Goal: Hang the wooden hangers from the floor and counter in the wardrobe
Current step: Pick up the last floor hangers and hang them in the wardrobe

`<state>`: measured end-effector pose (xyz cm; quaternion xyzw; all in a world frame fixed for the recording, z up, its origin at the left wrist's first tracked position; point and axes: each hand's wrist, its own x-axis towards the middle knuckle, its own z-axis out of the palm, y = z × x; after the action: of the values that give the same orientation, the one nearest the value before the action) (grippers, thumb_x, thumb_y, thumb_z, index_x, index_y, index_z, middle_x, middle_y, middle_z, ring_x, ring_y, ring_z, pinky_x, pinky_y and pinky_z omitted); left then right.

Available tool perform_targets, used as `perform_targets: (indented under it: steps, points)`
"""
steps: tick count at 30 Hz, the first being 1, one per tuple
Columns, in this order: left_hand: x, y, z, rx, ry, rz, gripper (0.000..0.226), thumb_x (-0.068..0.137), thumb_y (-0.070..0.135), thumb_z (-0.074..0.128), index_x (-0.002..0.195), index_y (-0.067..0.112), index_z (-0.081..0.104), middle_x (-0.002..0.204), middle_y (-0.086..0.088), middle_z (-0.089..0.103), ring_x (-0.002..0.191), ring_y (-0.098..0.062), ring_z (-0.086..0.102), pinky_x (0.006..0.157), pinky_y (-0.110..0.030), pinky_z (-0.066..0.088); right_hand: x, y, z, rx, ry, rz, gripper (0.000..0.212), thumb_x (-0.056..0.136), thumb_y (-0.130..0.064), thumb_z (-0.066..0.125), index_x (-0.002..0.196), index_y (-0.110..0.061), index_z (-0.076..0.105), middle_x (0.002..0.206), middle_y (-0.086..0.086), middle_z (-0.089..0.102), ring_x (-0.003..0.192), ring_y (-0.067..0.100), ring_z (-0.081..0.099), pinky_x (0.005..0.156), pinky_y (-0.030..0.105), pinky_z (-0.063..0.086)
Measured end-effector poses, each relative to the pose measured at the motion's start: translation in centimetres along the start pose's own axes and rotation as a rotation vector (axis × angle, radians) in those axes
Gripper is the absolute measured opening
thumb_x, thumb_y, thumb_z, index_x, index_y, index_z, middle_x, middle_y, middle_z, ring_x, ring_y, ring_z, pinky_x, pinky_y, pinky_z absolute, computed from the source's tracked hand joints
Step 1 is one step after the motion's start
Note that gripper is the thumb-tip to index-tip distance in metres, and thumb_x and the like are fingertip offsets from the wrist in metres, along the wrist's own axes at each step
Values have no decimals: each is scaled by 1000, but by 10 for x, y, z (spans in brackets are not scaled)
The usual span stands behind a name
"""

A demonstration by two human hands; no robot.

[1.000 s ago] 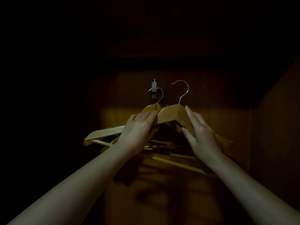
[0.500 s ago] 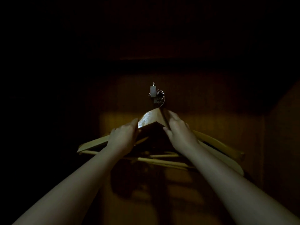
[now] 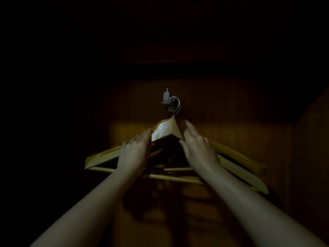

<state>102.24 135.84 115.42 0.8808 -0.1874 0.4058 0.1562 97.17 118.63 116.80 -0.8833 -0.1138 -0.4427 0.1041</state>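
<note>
In the head view, the wardrobe's wooden back panel (image 3: 231, 136) glowed in a dim band, and all else lay in darkness. The wooden hangers (image 3: 240, 168) hung bunched by wire hooks (image 3: 176, 108) from a metal bracket (image 3: 167, 98). Your left hand (image 3: 134, 154) and right hand (image 3: 197, 148) lay straight-fingered on the front hanger (image 3: 162, 130), one on each shoulder, hiding its arms.

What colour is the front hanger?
Light yellowish wood; the front hanger shows best in the head view.
</note>
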Motion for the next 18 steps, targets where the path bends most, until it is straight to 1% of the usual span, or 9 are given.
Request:
perform_targets:
  steps: [3,7,10,12,15,18]
  points:
    - [-4,-4,1,-14,2,-39,50,97,32,38,144,23,24,146,-3,42,132,-22,43,107,-48,37,1,-4,1,-30,-6,-14,45,96,-20,44,139,-12,34,156,5,19,126,28,49,98,36,47]
    - [-10,-1,0,-60,-12,-75,50,96,29,40,144,24,25,146,-3,41,135,-21,38,111,-44,33,-3,-4,2,-43,-8,-28,55,95,-21,47,145,-17,24,156,4,19,128,27,47,99,37,48]
    - [-8,2,1,-62,-52,-99,53,97,29,39,146,23,20,153,-4,30,142,-22,26,115,-46,25,-4,-2,1,-38,-25,-6,54,95,-20,47,145,-18,24,157,1,16,129,25,46,99,38,48]
    - [-5,5,4,-72,-66,-117,55,97,28,38,147,23,17,155,-4,24,144,-24,21,116,-48,24,-3,0,1,-26,-38,5,53,95,-19,47,144,-16,27,157,2,15,130,26,45,100,39,48]
    - [0,10,7,-72,-81,-159,61,96,23,42,148,22,11,156,-4,20,145,-25,18,116,-49,25,1,0,4,-46,-42,27,49,95,-19,47,142,-14,30,158,3,14,126,26,48,96,36,50]
    - [4,12,7,-57,-95,-190,66,94,18,45,148,20,8,157,-5,18,145,-26,17,115,-49,25,3,-2,8,-84,-64,38,55,95,-17,48,144,-13,24,158,5,12,122,28,52,92,36,52]
